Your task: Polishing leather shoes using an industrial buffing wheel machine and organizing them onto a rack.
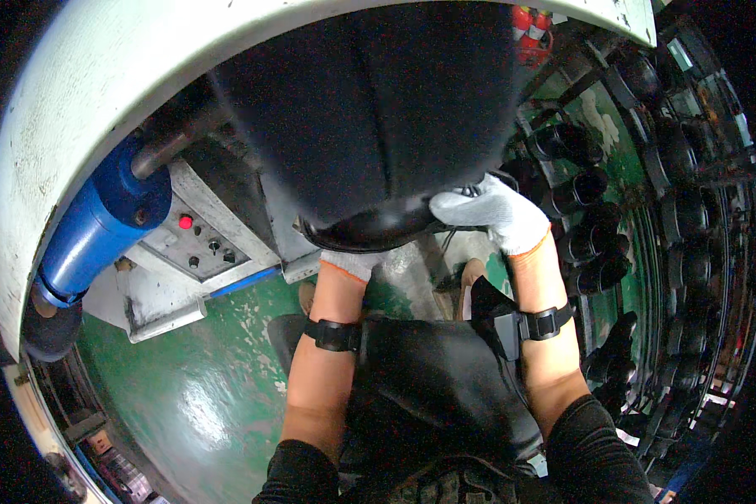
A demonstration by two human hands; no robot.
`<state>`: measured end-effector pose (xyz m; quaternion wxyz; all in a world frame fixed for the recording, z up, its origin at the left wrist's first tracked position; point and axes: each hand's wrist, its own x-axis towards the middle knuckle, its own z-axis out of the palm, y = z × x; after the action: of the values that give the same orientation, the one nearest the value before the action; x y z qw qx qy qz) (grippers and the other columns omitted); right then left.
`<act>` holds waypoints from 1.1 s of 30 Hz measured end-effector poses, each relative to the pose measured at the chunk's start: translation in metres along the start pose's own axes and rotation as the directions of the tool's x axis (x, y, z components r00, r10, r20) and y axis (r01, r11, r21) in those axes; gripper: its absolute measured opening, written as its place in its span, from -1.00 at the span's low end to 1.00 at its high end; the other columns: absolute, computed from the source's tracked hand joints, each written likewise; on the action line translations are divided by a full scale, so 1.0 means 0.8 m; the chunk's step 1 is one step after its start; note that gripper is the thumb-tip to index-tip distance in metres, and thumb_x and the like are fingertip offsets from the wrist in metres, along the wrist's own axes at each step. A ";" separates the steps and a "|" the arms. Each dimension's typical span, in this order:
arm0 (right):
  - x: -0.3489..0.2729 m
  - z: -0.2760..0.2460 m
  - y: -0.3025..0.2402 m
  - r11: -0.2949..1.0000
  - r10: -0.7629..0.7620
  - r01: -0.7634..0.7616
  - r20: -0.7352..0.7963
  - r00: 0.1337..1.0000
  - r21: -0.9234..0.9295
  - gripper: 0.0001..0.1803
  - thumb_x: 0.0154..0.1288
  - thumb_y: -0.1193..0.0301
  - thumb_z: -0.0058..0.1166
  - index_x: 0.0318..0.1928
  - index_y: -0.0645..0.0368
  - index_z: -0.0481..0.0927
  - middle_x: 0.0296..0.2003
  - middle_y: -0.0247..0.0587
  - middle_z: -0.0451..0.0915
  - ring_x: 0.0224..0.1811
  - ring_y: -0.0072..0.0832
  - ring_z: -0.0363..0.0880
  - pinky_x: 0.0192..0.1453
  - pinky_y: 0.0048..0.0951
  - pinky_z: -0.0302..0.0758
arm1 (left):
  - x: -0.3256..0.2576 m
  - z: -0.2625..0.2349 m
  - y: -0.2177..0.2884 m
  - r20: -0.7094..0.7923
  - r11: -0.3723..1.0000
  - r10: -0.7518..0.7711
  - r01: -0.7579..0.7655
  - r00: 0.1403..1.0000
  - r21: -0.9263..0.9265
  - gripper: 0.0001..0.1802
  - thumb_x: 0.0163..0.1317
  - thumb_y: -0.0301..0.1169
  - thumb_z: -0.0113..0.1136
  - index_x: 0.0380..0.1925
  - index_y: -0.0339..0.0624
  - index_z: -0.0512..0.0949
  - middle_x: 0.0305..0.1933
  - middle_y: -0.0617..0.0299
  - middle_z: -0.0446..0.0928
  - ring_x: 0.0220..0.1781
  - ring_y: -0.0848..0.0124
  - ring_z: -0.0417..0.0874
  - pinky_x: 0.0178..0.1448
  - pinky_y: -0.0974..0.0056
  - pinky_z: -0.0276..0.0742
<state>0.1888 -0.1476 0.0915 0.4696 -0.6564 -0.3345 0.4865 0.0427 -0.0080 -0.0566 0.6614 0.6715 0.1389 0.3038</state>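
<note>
A glossy black shoe [370, 233] is held in the air, its upper side against a large dark, blurred roller [378, 101]. My right hand [500, 214], in a white glove with an orange cuff, is closed on the shoe's right end, the thumb lying along its edge. Thin black laces hang near that thumb. My left hand [349, 263] reaches under the left part of the shoe; only the glove's wrist shows, and its fingers are hidden behind the shoe. Much of the shoe is covered by the roller.
A white machine hood [143, 67] curves over the top and left. Below it are a blue cylinder [105, 227] and a control panel [197, 239] with a red button. Racks of black shoes [580, 189] stand at the right. Red fire extinguishers [529, 34] show at the back.
</note>
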 end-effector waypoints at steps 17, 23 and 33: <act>0.032 0.066 0.050 0.886 -0.463 0.456 -0.160 0.872 -0.077 -0.86 0.00 0.67 0.06 -0.37 0.33 0.62 -0.31 -0.08 0.63 -0.21 -0.38 0.60 -0.06 -0.43 0.51 | 0.020 -0.038 0.074 -0.228 0.495 -0.420 0.011 0.878 -0.869 -0.45 0.44 -0.07 -0.39 0.28 -0.16 0.20 0.29 0.11 0.31 0.26 0.13 0.34 0.37 0.11 0.23; 0.055 0.109 0.062 0.715 -0.128 0.281 -0.276 0.953 0.640 -0.74 0.21 0.54 0.00 -0.07 0.32 0.50 -0.15 -0.06 0.59 -0.11 -0.30 0.61 0.02 -0.32 0.58 | 0.019 -0.040 0.088 -0.350 0.552 -0.442 -0.056 0.826 -0.832 -0.46 0.43 -0.07 -0.35 0.27 -0.11 0.23 0.27 0.14 0.33 0.24 0.14 0.36 0.33 0.10 0.27; 0.082 0.054 0.160 0.909 -0.390 0.410 -0.487 0.782 -0.070 -0.67 0.36 0.42 -0.11 0.11 0.21 0.43 0.13 -0.16 0.44 0.16 -0.33 0.39 0.33 -0.37 0.27 | 0.012 0.000 0.035 -0.299 0.434 -0.569 -0.030 0.766 -0.901 -0.50 0.26 -0.06 0.00 0.04 -0.17 0.46 0.04 0.10 0.51 0.03 0.14 0.48 0.16 0.06 0.42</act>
<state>0.1656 -0.1188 -0.0538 0.6442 -0.6624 -0.3261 0.1998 0.0436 -0.0048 -0.0272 0.8735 0.0851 0.2674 0.3978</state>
